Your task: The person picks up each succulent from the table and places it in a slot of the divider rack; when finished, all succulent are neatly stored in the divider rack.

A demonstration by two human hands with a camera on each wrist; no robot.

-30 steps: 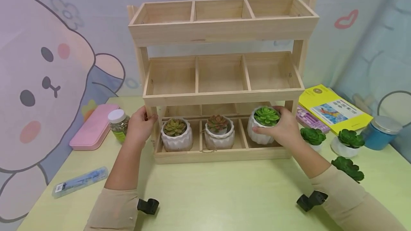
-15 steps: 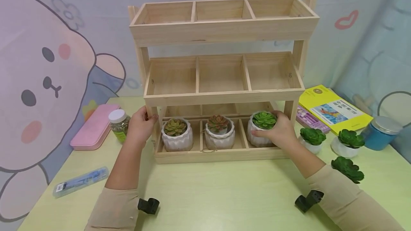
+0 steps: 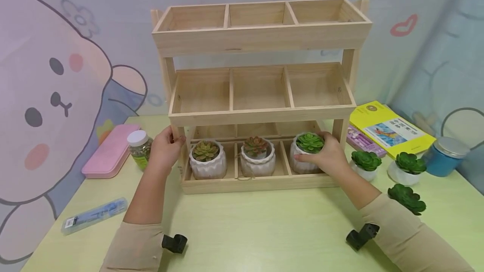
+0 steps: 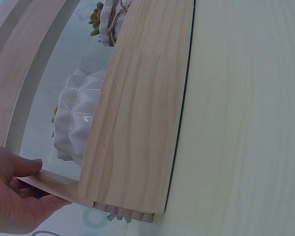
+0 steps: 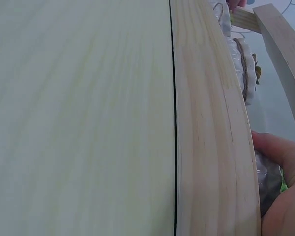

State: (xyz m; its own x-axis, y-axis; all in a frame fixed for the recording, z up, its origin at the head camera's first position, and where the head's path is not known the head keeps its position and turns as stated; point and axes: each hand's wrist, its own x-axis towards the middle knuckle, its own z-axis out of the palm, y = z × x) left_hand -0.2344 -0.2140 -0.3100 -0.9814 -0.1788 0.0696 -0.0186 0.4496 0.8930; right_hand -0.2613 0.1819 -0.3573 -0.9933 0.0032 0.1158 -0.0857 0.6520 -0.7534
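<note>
A three-tier wooden shelf [image 3: 261, 114] stands on the table, each tier split into three compartments. In the left wrist view my left hand [image 4: 14, 191] grips its left side post, thumb on one side and fingers on the other. My right hand [image 3: 330, 153] holds a white pot with a bright green succulent [image 3: 310, 142], low in the right compartment of the bottom tier. In the right wrist view the thumb [image 5: 275, 147] lies along that pot. A pot with a yellowish succulent [image 3: 208, 167] sits in the left compartment, one with a reddish succulent [image 3: 259, 163] in the middle.
At right are two small potted succulents [image 3: 366, 161] [image 3: 407, 170], a loose green succulent [image 3: 406, 199], a blue jar [image 3: 444, 158], a yellow book [image 3: 393, 127] and a purple box [image 3: 364, 141]. At left lie a pink case [image 3: 111, 150], a lidded jar [image 3: 140, 149] and a clear case [image 3: 94, 216].
My right hand has lowered the green succulent's pot slightly, moving it a little left in the compartment. My left hand has stayed on the post.
</note>
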